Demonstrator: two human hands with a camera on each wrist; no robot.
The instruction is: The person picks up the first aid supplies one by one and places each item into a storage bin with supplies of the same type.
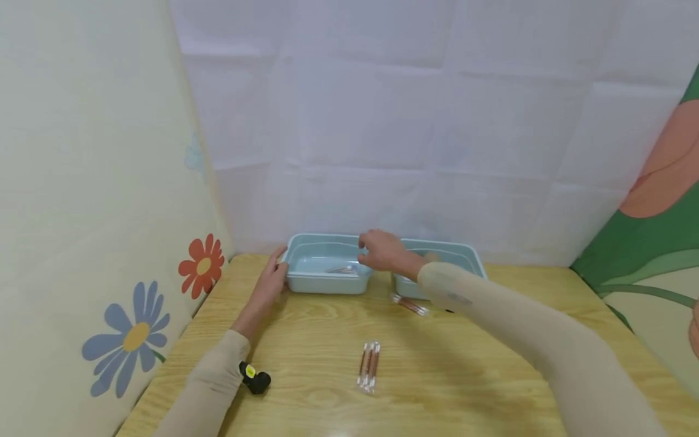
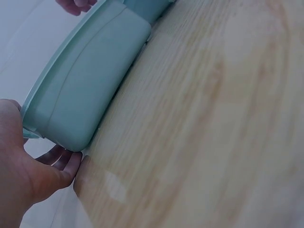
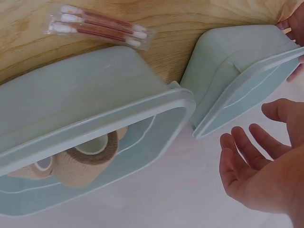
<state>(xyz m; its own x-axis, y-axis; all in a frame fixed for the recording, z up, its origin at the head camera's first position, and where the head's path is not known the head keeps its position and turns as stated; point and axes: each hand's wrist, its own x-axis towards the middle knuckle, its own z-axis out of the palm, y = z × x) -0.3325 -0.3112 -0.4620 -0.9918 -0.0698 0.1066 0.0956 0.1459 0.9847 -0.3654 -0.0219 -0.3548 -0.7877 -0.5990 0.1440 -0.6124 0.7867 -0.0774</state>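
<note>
My left hand (image 1: 270, 280) holds the left end of a light blue plastic bin (image 1: 327, 283), fingers and thumb around its outer end. Inside lies a small clear-wrapped packet (image 1: 343, 269). My right hand (image 3: 261, 166) hovers over that bin's right end, fingers loosely bent and nothing between them. Partly hidden by my right arm, a second light blue bin (image 3: 95, 95) contains rolls of tan elastic bandage (image 3: 88, 161). Just in front of it on the table is a clear pack of brown-stemmed cotton swabs (image 3: 99, 26).
Nearer to me on the wooden table (image 1: 306, 340) lies another pack of swabs (image 1: 369, 367). A white sheet (image 1: 382, 121) hangs right behind the bins. At the left rises a wall with painted flowers (image 1: 202, 267). A black device (image 1: 255, 379) sits at my left cuff.
</note>
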